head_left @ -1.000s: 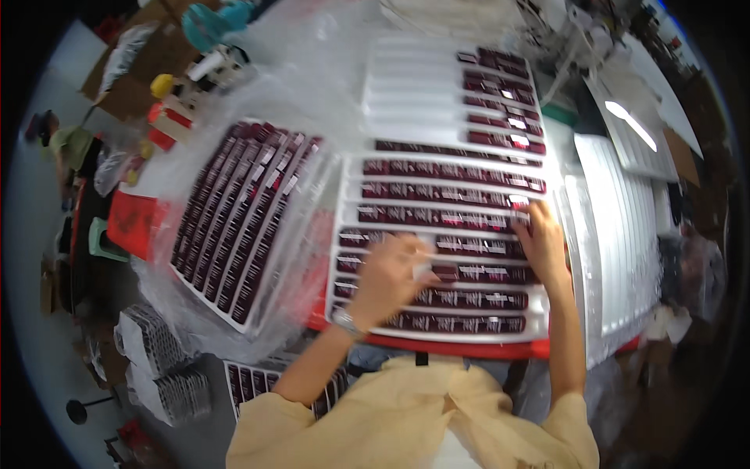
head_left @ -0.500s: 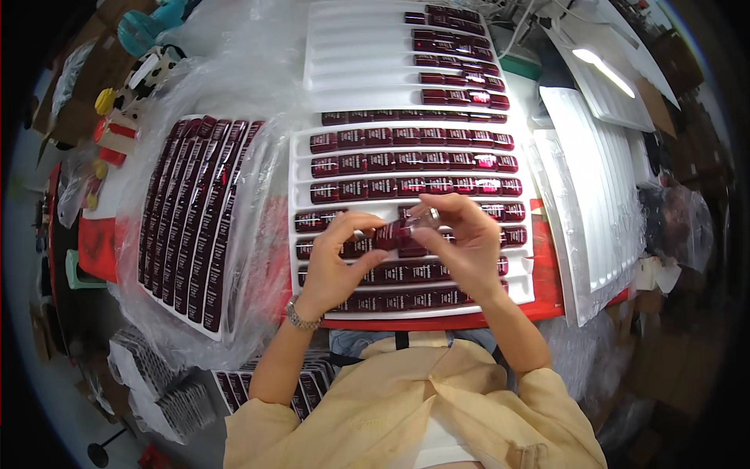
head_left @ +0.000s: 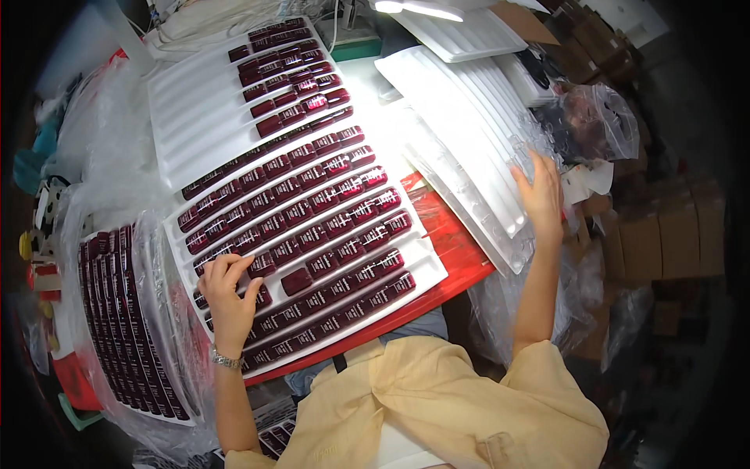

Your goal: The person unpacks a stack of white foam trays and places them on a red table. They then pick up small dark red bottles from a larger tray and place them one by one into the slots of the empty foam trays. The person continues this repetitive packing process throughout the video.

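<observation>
My left hand (head_left: 226,293) is bent over a white ribbed tray (head_left: 426,273) holding rows of small, glossy, dark red block-like pieces with pale print. Its thumb and fingers are apart, the tips at the left end of one dark red piece (head_left: 262,266) lying in its row. The palm side and part of the rows are hidden under the hand. To the right, my right hand (head_left: 539,191) reaches over the edge of a stack of white trays (head_left: 476,148), fingers spread, beside small clear plastic pieces (head_left: 519,148). I see nothing held in it.
A partly filled tray (head_left: 187,102) lies beyond. At left, another full tray (head_left: 129,328) sits in clear plastic film (head_left: 101,180). A bright lamp (head_left: 418,9) hangs at the top. Red covering (head_left: 457,234) shows along the table edge; cardboard boxes (head_left: 664,234) stand at right.
The view has turned to the right. My hands, together over the tray before, are now apart: the left rests at a dark red piece in the row, the right has moved to the tray stack.
</observation>
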`<action>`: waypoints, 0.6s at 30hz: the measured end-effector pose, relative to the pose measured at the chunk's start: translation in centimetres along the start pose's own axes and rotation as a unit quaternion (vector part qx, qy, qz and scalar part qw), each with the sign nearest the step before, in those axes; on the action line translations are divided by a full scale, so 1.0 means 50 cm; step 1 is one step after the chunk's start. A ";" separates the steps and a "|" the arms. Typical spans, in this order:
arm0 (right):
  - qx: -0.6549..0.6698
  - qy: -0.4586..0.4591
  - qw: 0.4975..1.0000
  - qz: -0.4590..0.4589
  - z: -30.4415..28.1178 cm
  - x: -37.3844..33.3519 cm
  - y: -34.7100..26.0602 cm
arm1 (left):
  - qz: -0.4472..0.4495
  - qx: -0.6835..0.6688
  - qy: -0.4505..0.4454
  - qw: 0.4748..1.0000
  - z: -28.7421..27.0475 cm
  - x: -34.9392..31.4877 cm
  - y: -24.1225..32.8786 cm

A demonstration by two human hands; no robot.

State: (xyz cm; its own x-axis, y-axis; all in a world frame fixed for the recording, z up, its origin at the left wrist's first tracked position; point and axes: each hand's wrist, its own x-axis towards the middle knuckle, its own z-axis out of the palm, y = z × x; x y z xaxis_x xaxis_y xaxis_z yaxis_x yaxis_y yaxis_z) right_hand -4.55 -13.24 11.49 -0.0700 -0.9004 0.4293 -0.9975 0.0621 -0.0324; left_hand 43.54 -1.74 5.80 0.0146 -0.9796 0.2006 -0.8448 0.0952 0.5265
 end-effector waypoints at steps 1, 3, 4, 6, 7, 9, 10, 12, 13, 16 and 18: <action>0.024 -0.026 0.999 -0.008 0.016 -0.002 0.022 | 0.002 0.004 0.000 1.000 -0.005 -0.002 0.007; 0.076 -0.079 0.994 -0.030 0.046 0.000 0.045 | -0.001 0.014 0.002 1.000 -0.024 -0.014 0.022; 0.076 -0.057 0.994 -0.047 0.059 0.001 0.059 | -0.011 0.007 0.012 1.000 -0.031 -0.024 0.022; 0.092 -0.019 0.992 -0.082 0.095 -0.006 0.069 | 0.002 0.017 -0.013 1.000 -0.046 -0.050 0.010; 0.106 -0.013 0.992 -0.067 0.095 -0.004 0.079 | 0.006 0.023 -0.026 0.999 -0.054 -0.063 0.006; 0.148 0.025 0.987 -0.059 0.088 0.014 0.064 | 0.017 0.037 -0.024 0.999 -0.051 -0.074 0.011; 0.190 0.003 0.981 0.028 0.082 0.020 0.059 | 0.029 0.035 -0.012 0.999 -0.047 -0.075 0.009; 0.406 0.029 0.913 0.030 0.076 0.028 0.013 | 0.021 0.022 -0.013 0.999 -0.032 -0.074 -0.002; 0.534 -0.002 0.844 0.050 0.058 0.033 -0.043 | 0.025 0.024 -0.009 0.999 -0.035 -0.076 0.000; 0.690 -0.216 0.688 0.057 0.016 0.001 -0.254 | 0.038 0.040 0.007 0.998 -0.028 -0.082 0.005; 0.781 -0.346 0.512 0.084 0.029 -0.027 -0.355 | 0.008 -0.014 0.047 0.999 -0.020 -0.078 0.013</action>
State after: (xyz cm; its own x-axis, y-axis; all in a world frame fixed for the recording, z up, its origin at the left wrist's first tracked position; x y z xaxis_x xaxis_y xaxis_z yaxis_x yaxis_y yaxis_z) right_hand 13.25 -13.74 10.18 0.4024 -0.9095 -0.1043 0.2808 0.2310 -0.9316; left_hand 43.50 2.31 6.19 0.0525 -0.9570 0.2852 -0.8299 0.1171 0.5455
